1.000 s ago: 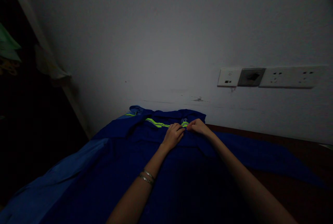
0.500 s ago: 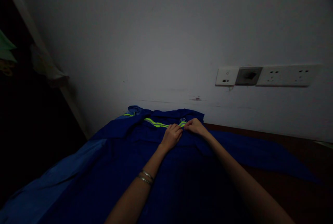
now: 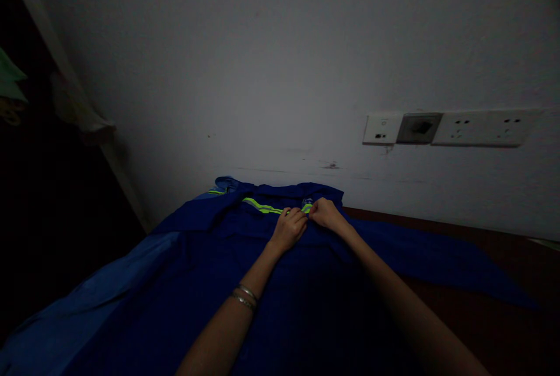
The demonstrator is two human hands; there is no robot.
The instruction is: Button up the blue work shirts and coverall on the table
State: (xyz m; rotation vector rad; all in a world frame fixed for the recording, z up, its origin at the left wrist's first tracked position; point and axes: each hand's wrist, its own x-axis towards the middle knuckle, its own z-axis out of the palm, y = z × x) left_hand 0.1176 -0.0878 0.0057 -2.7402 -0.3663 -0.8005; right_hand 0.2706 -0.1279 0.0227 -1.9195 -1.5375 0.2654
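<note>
A dark blue garment with a yellow-green reflective stripe lies spread out, its upper edge against the wall. My left hand is closed on the cloth just below the stripe, fingers bent. Close beside it on the right, my right hand pinches the garment near the stripe's right end. The fingertips of both hands nearly meet, and what lies between them is too small to make out. One sleeve stretches to the right. Two silver bangles circle my left forearm.
Behind the garment rises a white wall with a row of sockets at the right. A dark reddish-brown surface shows under the sleeve. Lighter blue cloth lies at the lower left. Green cloth hangs at the far left.
My right hand has shifted very slightly at the cloth, still pinching. The left hand and the garment stay where they were.
</note>
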